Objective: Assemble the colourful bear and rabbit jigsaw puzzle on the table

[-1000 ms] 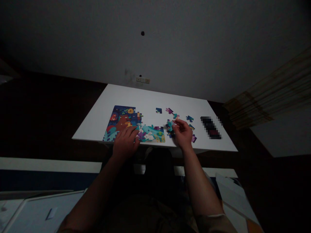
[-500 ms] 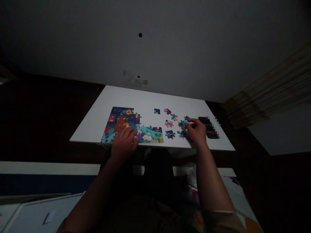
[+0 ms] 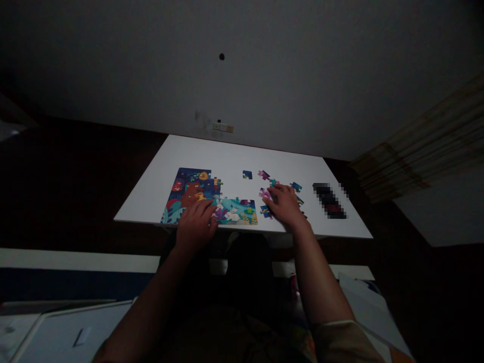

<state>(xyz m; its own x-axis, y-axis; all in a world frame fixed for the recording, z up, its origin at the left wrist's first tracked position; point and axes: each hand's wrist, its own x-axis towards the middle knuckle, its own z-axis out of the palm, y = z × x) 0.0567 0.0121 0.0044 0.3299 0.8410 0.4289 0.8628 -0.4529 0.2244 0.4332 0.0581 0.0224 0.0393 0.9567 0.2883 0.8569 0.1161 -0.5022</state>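
My left hand [image 3: 196, 224] rests on a part-built jigsaw puzzle [image 3: 191, 194], its fingers spread over the join between the dark night scene and the teal section with white rabbits. My right hand [image 3: 284, 205] is pressed down among loose puzzle pieces to the right of it, with its fingertips beside a purple piece [image 3: 265, 194]. A dark blue piece [image 3: 247, 175] lies apart at the far side, and a teal-and-blue piece [image 3: 296, 187] lies beyond my right hand. Other pieces are partly hidden under that hand.
All this lies on a white table [image 3: 212, 156] with a dark floor beyond its edges. A pixelated dark rectangular object [image 3: 328, 200] lies at the right. A wall switch plate [image 3: 223, 127] and a striped curtain [image 3: 393, 166] are beyond. White panels [image 3: 71, 333] lie below left.
My right hand has moved left, from near the dark object back towards the puzzle, and now covers several loose pieces. The teal piece seen in its fingers no longer shows. My left hand stays put.
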